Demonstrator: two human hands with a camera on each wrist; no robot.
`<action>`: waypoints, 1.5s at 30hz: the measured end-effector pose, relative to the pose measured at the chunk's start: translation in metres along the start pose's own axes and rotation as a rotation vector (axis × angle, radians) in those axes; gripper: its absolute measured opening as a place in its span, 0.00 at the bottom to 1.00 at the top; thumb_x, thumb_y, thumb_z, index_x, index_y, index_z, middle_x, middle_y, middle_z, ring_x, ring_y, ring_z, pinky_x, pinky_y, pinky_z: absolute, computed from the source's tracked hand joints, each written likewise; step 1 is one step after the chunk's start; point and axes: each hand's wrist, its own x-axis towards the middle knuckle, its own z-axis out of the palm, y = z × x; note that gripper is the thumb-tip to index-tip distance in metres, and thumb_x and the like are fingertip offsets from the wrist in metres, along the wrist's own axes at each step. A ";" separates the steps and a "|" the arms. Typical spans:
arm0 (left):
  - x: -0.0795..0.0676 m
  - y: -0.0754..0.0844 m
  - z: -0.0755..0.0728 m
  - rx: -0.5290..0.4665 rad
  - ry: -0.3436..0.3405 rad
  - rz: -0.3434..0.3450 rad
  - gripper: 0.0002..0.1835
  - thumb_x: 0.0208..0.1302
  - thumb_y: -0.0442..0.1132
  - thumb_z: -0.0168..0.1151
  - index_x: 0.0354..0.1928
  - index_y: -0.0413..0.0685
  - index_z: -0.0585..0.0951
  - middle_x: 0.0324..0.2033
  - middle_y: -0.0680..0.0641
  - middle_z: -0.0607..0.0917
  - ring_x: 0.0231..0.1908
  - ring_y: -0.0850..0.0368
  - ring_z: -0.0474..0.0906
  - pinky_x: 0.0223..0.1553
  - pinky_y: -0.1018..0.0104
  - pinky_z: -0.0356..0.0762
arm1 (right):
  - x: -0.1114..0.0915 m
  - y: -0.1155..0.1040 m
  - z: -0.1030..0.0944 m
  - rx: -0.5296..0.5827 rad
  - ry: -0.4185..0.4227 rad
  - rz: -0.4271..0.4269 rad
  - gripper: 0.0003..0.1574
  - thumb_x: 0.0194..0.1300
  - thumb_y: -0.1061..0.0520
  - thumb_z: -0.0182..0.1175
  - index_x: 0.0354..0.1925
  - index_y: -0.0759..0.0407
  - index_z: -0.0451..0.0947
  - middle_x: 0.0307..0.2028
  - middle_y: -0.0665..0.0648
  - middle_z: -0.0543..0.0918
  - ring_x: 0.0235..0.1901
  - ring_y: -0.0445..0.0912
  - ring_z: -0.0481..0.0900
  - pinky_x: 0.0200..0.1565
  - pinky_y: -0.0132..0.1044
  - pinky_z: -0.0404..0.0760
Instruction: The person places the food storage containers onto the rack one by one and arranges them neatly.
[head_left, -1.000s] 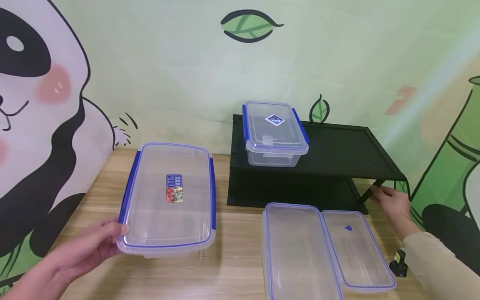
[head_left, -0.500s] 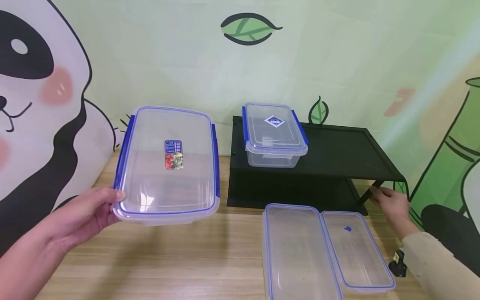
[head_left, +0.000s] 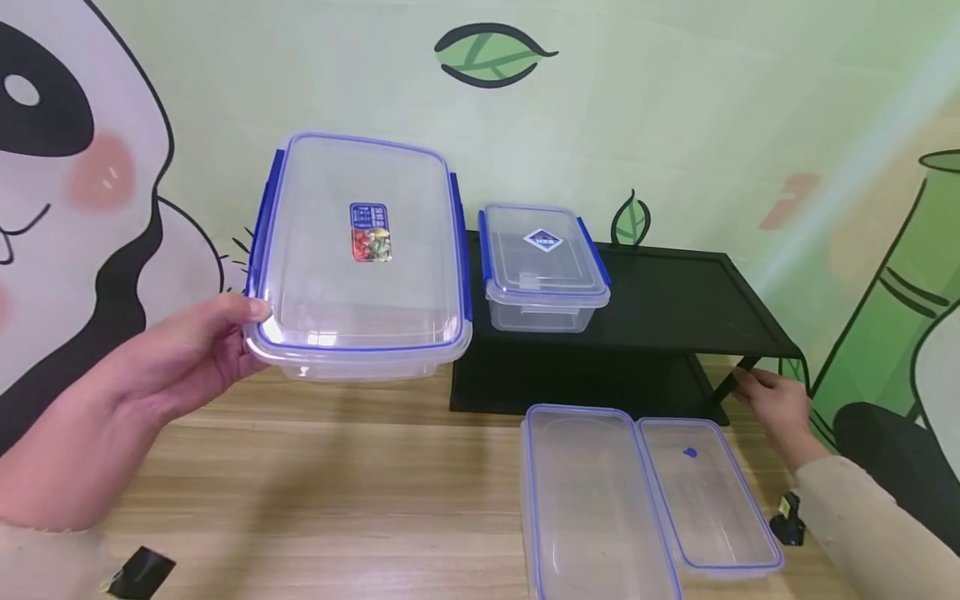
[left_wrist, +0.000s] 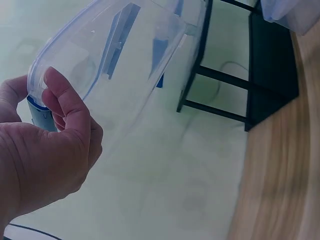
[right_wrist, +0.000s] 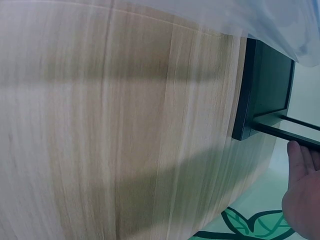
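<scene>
My left hand (head_left: 191, 354) grips a large clear plastic food container (head_left: 352, 296) by its near left corner, thumb over the lid's edge. The container has a blue-rimmed lid, blue side clips and a fruit sticker, and it is tilted above the table. In the left wrist view the fingers (left_wrist: 70, 107) curl at the container's corner. On the right, my right hand (head_left: 776, 408) touches the slanted end post of a black two-tier rack (head_left: 675, 300). The right wrist view has the fingers (right_wrist: 296, 160) extended against that post (right_wrist: 282, 132).
A smaller clip-lid container (head_left: 551, 267) stands on the rack's upper shelf, at its left. In front of the rack, two blue-rimmed clear containers (head_left: 600, 508) (head_left: 708, 496) lie side by side on the wooden table (head_left: 375, 500). A panda-patterned cloth (head_left: 337, 75) hangs behind.
My left hand has raised the large container from low over the table to beside the rack's upper shelf, shifting slightly right. My right hand stays at the rack's post.
</scene>
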 end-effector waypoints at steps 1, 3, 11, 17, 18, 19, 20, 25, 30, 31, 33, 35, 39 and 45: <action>0.003 0.003 0.003 -0.008 0.001 0.004 0.14 0.80 0.31 0.50 0.62 0.45 0.77 0.49 0.41 0.90 0.46 0.51 0.92 0.48 0.62 0.90 | 0.000 0.000 0.000 -0.005 0.001 0.003 0.43 0.84 0.42 0.51 0.76 0.77 0.62 0.66 0.75 0.72 0.30 0.19 0.79 0.42 0.23 0.85; 0.009 0.008 0.008 -0.026 -0.001 0.012 0.14 0.80 0.31 0.52 0.61 0.44 0.77 0.48 0.41 0.90 0.45 0.52 0.91 0.47 0.63 0.90 | 0.000 -0.001 0.000 -0.004 0.002 0.009 0.44 0.84 0.42 0.51 0.76 0.77 0.62 0.66 0.75 0.73 0.31 0.19 0.80 0.46 0.27 0.87; 0.035 0.021 0.032 -0.089 0.041 -0.006 0.14 0.79 0.31 0.57 0.61 0.42 0.74 0.48 0.41 0.89 0.42 0.54 0.90 0.45 0.65 0.89 | 0.003 -0.002 -0.001 -0.029 0.007 0.022 0.43 0.84 0.41 0.50 0.76 0.75 0.62 0.66 0.74 0.73 0.30 0.18 0.78 0.55 0.37 0.87; 0.054 0.029 0.055 -0.087 0.049 -0.031 0.19 0.77 0.31 0.60 0.64 0.40 0.69 0.47 0.42 0.89 0.41 0.55 0.88 0.44 0.67 0.88 | 0.004 0.003 0.000 0.005 0.008 0.025 0.42 0.84 0.43 0.51 0.75 0.77 0.63 0.66 0.75 0.73 0.30 0.19 0.80 0.50 0.31 0.87; 0.058 0.030 0.059 -0.078 0.048 -0.030 0.18 0.76 0.32 0.60 0.63 0.39 0.69 0.46 0.42 0.89 0.40 0.57 0.88 0.43 0.68 0.87 | 0.004 0.003 0.000 0.013 0.009 0.024 0.42 0.84 0.43 0.52 0.75 0.77 0.63 0.66 0.75 0.72 0.30 0.20 0.80 0.48 0.29 0.87; 0.061 0.031 0.063 -0.076 0.047 -0.030 0.18 0.76 0.32 0.60 0.63 0.39 0.70 0.45 0.42 0.89 0.40 0.57 0.88 0.43 0.68 0.87 | 0.004 0.003 0.000 0.015 0.009 0.022 0.42 0.84 0.43 0.52 0.75 0.77 0.63 0.66 0.75 0.72 0.31 0.20 0.80 0.47 0.27 0.87; 0.065 0.032 0.067 -0.074 0.045 -0.032 0.18 0.76 0.32 0.60 0.62 0.39 0.71 0.45 0.43 0.89 0.40 0.57 0.88 0.42 0.69 0.87 | 0.004 0.003 0.000 0.010 0.011 0.022 0.42 0.84 0.43 0.52 0.75 0.77 0.63 0.66 0.75 0.73 0.31 0.20 0.80 0.46 0.26 0.87; 0.080 0.039 0.090 -0.081 0.046 -0.044 0.18 0.75 0.32 0.60 0.62 0.38 0.71 0.44 0.43 0.89 0.39 0.58 0.87 0.43 0.69 0.87 | 0.002 0.000 -0.002 -0.026 0.011 0.026 0.43 0.84 0.42 0.51 0.76 0.76 0.62 0.66 0.75 0.74 0.32 0.21 0.81 0.51 0.31 0.87; 0.091 0.043 0.115 -0.067 0.074 -0.037 0.20 0.75 0.32 0.59 0.66 0.40 0.71 0.49 0.43 0.86 0.39 0.58 0.82 0.42 0.73 0.85 | 0.003 -0.002 -0.001 -0.027 0.008 0.021 0.43 0.84 0.42 0.51 0.76 0.77 0.62 0.66 0.75 0.74 0.32 0.21 0.81 0.51 0.32 0.87; 0.094 0.043 0.119 -0.067 0.080 -0.036 0.21 0.76 0.32 0.58 0.67 0.40 0.71 0.50 0.43 0.85 0.39 0.58 0.81 0.42 0.73 0.84 | 0.003 -0.002 -0.001 -0.025 0.009 0.019 0.43 0.84 0.42 0.51 0.75 0.77 0.63 0.66 0.75 0.74 0.31 0.20 0.80 0.49 0.29 0.87; 0.101 0.041 0.127 -0.059 0.091 -0.033 0.21 0.76 0.33 0.57 0.68 0.40 0.70 0.52 0.42 0.82 0.39 0.58 0.79 0.41 0.75 0.83 | 0.003 -0.002 -0.001 -0.011 0.008 0.015 0.43 0.84 0.43 0.51 0.75 0.78 0.62 0.66 0.76 0.73 0.31 0.20 0.81 0.46 0.26 0.86; 0.109 0.040 0.134 -0.064 0.093 -0.039 0.21 0.76 0.33 0.57 0.68 0.41 0.71 0.53 0.42 0.81 0.39 0.58 0.78 0.41 0.76 0.82 | 0.003 -0.002 -0.002 0.006 0.002 0.012 0.42 0.84 0.44 0.52 0.75 0.78 0.62 0.66 0.76 0.72 0.31 0.21 0.81 0.45 0.26 0.87; 0.119 0.038 0.151 -0.057 0.091 -0.042 0.21 0.76 0.35 0.57 0.68 0.43 0.72 0.54 0.41 0.79 0.42 0.56 0.76 0.41 0.75 0.83 | 0.002 -0.003 -0.004 0.019 -0.021 0.001 0.42 0.84 0.45 0.52 0.75 0.79 0.62 0.65 0.76 0.71 0.31 0.21 0.82 0.45 0.26 0.86; 0.129 0.035 0.177 -0.049 0.054 -0.017 0.20 0.77 0.37 0.57 0.67 0.45 0.73 0.53 0.42 0.79 0.44 0.53 0.75 0.40 0.74 0.83 | 0.000 -0.005 -0.008 -0.040 -0.050 -0.012 0.42 0.85 0.44 0.50 0.75 0.78 0.61 0.65 0.75 0.72 0.33 0.22 0.83 0.58 0.40 0.84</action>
